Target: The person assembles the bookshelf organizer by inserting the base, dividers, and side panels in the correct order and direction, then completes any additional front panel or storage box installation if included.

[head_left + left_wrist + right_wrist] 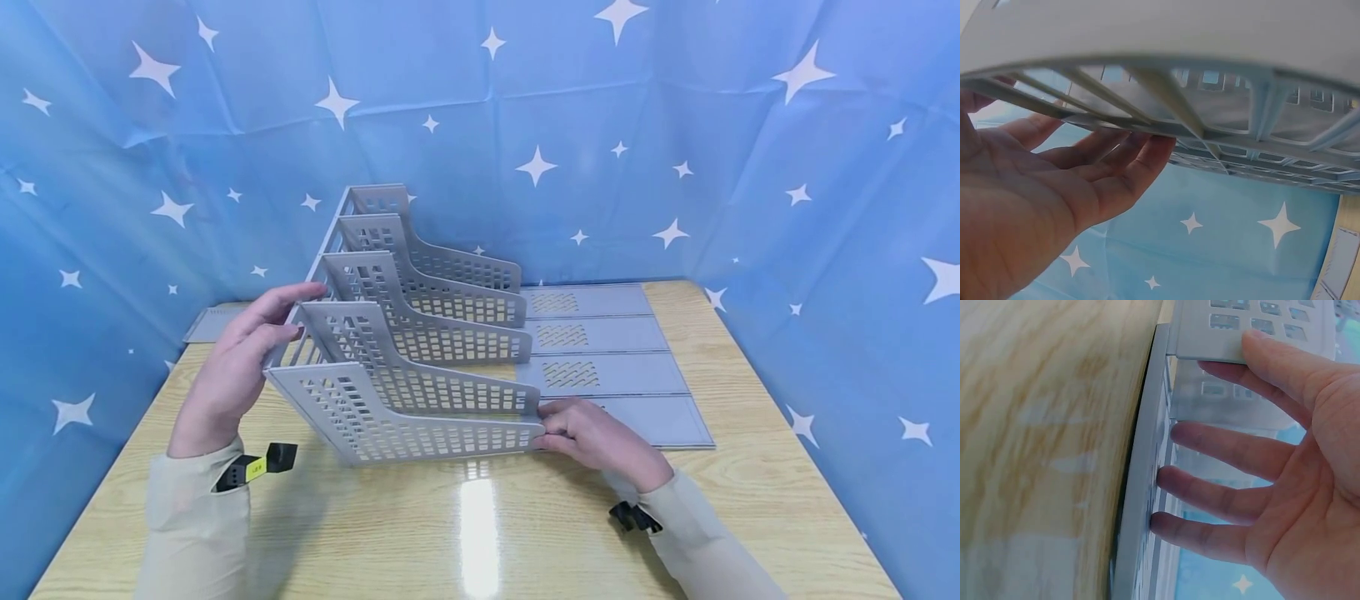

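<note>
A grey desktop file rack [378, 417] with perforated upright dividers stands on the table in the head view. At its tall left end, my left hand [225, 379] grips the slatted back. In the left wrist view the fingers of the left hand [1041, 194] bend around a bar of the rack [1229, 136]. My right hand [600, 442] holds the low front end of the nearest divider. The right wrist view shows the right hand [1297, 462] pinching a corner of that divider [1210, 344] between thumb and index finger, the other fingers spread against the rack's base edge [1135, 487].
Flat grey panels [615, 337] with slotted patches lie side by side on the wooden table [765, 492], right of the rack. Another flat grey piece [213, 323] lies at the back left. A blue curtain [450, 158] with white stars surrounds the table's back and sides.
</note>
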{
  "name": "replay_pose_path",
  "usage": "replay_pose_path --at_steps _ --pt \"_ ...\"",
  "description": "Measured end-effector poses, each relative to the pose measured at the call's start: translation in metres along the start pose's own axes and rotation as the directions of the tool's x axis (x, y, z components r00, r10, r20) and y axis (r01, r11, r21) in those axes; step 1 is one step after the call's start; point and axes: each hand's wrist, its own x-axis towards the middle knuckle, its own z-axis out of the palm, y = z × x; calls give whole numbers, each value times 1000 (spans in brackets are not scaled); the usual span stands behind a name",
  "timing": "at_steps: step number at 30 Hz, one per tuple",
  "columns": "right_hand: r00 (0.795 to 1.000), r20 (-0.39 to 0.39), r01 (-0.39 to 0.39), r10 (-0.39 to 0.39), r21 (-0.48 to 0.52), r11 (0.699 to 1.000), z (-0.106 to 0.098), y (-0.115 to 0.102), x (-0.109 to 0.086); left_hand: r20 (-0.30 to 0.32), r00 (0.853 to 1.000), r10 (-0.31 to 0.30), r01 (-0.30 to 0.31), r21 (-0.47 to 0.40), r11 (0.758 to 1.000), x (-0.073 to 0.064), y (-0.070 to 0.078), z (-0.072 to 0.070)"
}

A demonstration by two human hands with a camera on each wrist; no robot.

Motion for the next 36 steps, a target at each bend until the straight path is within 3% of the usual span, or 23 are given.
replay_pose_path --at_steps 7,17,23,30,33,36 --pt "999 16 -28 28 -38 999 -2 0 1 -14 998 -59 59 39 997 10 -5 -4" --pt "998 29 -45 47 -65 997 -3 -1 3 -24 999 -46 46 21 999 23 -11 -8" --pt "1000 -4 -8 7 -109 994 1 1 4 -25 999 -38 39 14 999 28 -12 -6" --pt "999 -15 34 -36 -105 994 4 1 4 -10 997 -81 80 -41 996 29 -12 -3" --pt "999 21 38 -36 -87 995 3 -1 2 -7 994 -106 106 -11 994 27 -11 -2" --pt "997 71 47 -41 -82 996 0 -6 -3 -10 995 -95 95 37 995 21 -10 -1"
